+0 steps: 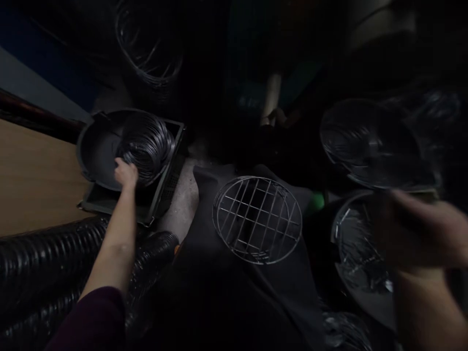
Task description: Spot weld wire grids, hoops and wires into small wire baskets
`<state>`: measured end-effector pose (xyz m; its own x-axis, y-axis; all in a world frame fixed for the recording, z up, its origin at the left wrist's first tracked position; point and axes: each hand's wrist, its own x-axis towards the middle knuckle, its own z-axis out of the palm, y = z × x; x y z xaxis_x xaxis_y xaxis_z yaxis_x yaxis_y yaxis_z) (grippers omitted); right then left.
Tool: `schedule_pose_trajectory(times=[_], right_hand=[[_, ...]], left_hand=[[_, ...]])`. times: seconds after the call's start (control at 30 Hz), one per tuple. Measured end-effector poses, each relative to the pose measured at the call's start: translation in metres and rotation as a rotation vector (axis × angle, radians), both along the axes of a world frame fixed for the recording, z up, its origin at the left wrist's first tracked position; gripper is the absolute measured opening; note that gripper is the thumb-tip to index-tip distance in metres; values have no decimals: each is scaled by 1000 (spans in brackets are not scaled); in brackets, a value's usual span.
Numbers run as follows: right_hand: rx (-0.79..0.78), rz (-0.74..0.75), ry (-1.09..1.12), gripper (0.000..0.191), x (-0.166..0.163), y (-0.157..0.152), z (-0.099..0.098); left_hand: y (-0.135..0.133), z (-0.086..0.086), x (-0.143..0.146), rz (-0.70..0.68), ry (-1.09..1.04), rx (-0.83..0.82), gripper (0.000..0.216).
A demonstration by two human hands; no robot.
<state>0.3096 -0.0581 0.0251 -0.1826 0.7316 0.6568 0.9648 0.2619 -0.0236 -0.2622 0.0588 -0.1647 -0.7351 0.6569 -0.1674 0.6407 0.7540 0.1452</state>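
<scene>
Wooden tabletop (36,180): was seen at the far left, with its edge running along a dark rail.

Black ribbed pile (47,263): was heaped below the tabletop, under the left forearm.

Dark round pan (97,151): was set in a black plastic crate (170,187).

Left hand (126,173): was closed on a stack of black wire rings (148,146) lying in the pan.

Round wire rack (258,219): was laid on dark cloth (226,292), well apart from both hands.

Right hand (417,229): was blurred, so its grip could not be told; it was held above a second dark round pan (360,253), just below a dark round disc (369,144).
</scene>
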Motion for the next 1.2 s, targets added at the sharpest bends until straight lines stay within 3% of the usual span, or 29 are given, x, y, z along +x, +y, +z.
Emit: schedule_pose_trajectory(times=[0.1, 0.17, 0.23, 0.3, 0.4, 0.47, 0.57, 0.67, 0.73, 0.83, 0.93, 1.07, 1.2], right_hand=[[29, 404, -62, 12, -54, -30, -21], [-22, 610, 3, 13, -91, -49, -25], [-29, 667, 53, 18, -118, -65, -26], [-6, 657, 55, 24, -131, -76, -32], [-64, 607, 30, 20, -132, -90, -49], [-137, 579, 17, 13, -128, -101, -60], [-191, 488, 94, 13, -116, -116, -67], [-246, 148, 381, 19, -98, -126, -68], [-334, -134, 633, 24, -85, -127, -73], [-562, -357, 911, 41, -74, -122, -90], [-754, -377, 1031, 57, -72, -118, -108], [-848, -429, 1099, 71, -77, -117, -117], [-888, -429, 1168, 71, -80, -118, -118]], left_hand=[[-22, 36, -9, 101, 133, 109, 38], [-39, 58, -17, 89, 191, 293, 26], [-54, 75, -23, 32, 182, 630, 11], [-63, 86, -22, -31, 20, 977, 6], [-62, 91, 14, -115, -450, 1172, 21], [-55, 88, 61, -218, -760, 1104, 29], [-42, 78, 144, -524, -1042, 845, 32], [-28, 64, 209, -851, -1161, 545, 36], [-19, 55, 232, -1022, -1172, 377, 42], [-10, 47, 240, -1186, -1159, 172, 55], [-5, 48, 235, -1279, -1135, 47, 68], [-4, 55, 230, -1381, -1078, 45, 74], [-6, 54, 231, -1442, -922, 69, 63]])
